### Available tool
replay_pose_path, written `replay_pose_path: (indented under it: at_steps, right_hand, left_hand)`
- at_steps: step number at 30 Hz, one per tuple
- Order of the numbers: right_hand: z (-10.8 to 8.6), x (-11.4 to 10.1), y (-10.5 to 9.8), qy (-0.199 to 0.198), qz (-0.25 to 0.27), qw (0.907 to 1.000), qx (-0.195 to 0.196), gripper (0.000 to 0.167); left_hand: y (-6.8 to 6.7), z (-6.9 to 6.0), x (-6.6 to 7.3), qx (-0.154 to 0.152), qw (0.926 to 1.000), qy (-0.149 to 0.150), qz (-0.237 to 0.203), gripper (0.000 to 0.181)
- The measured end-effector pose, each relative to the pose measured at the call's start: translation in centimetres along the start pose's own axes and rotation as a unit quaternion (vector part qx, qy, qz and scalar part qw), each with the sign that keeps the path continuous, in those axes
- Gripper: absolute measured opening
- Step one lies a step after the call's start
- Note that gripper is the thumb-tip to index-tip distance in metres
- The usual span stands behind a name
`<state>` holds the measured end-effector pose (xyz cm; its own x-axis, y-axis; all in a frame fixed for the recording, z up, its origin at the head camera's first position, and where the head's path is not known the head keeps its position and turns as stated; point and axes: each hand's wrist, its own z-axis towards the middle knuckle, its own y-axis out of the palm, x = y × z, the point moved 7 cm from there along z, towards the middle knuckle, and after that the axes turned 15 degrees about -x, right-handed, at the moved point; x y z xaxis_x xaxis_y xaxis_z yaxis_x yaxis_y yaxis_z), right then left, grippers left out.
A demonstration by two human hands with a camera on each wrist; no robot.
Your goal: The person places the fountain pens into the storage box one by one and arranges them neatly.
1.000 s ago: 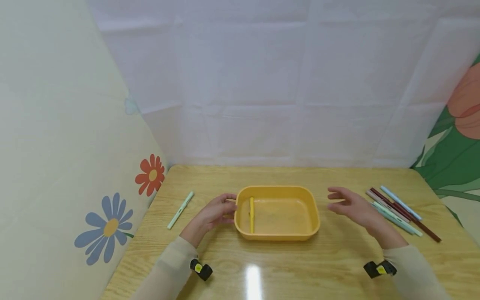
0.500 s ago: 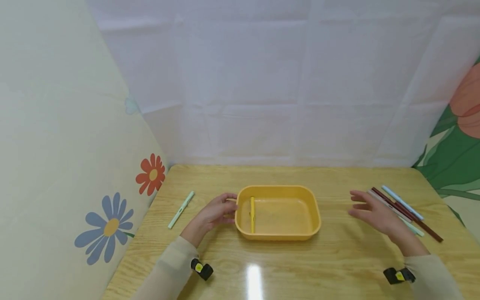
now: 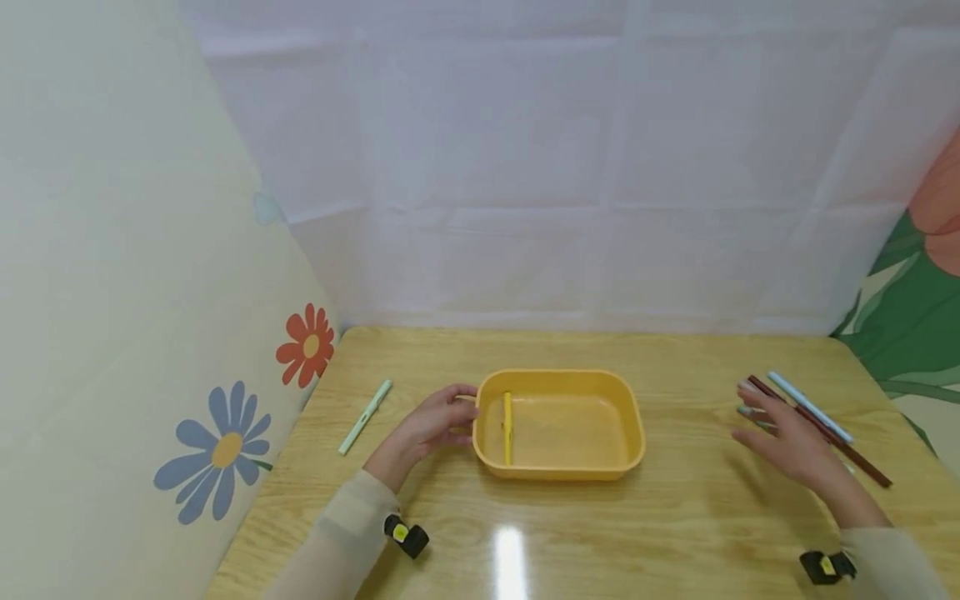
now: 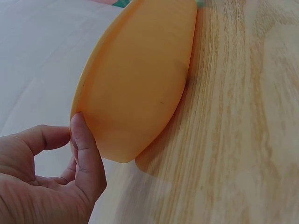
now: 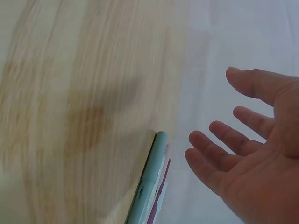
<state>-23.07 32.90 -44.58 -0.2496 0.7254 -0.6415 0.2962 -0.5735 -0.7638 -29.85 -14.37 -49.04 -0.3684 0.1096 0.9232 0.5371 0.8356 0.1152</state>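
Now the right hand (image 3: 798, 446), fingers spread and empty, has come within reach of the pens (image 5: 149, 173), while the left hand (image 3: 430, 425) pinches the yellow tray's (image 3: 558, 473) rim.

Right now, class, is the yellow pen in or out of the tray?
In: the head view shows the yellow pen lying inside the tray.

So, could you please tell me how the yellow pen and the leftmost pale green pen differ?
The yellow pen is inside the yellow tray, whereas the green pen is on the wooden table. In the head view, the yellow pen runs nearly straight up the picture; the green pen slants. The yellow pen is bright, the green pen pale. Both are slim and lie alone.
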Motion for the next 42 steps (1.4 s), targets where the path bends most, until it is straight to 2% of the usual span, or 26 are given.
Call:
replay_pose_path:
  at_steps: [4,11,14,21,42]
  right_hand:
    - [-0.5,0.6,-0.4,-0.025,-0.026,0.9991,0.023,0.069]
    - [-0.9,2.2,-0.7,0.016,-0.085,0.9960,0.022,0.070]
    - [-1.0,2.4,-0.7,0.016,-0.102,0.9943,0.023,0.072]
    - [-1.4,4.3,-0.6,0.077,-0.089,0.9930,-0.009,0.062]
    - [-1.6,5.7,-0.8,0.089,-0.141,0.9860,0.001,0.054]
  left_hand:
    - [0.0,0.1,-0.1,0.000,1.0000,-0.003,-0.005,0.047]
    - [0.1,0.3,0.1,-0.007,0.9999,0.006,-0.009,0.047]
    - [0.1,0.3,0.0,-0.005,0.9999,0.005,-0.007,0.047]
    - [0.2,-0.1,0.2,-0.004,0.9999,0.008,-0.007,0.047]
    - [0.1,0.0,0.1,0.004,1.0000,0.003,-0.001,0.048]
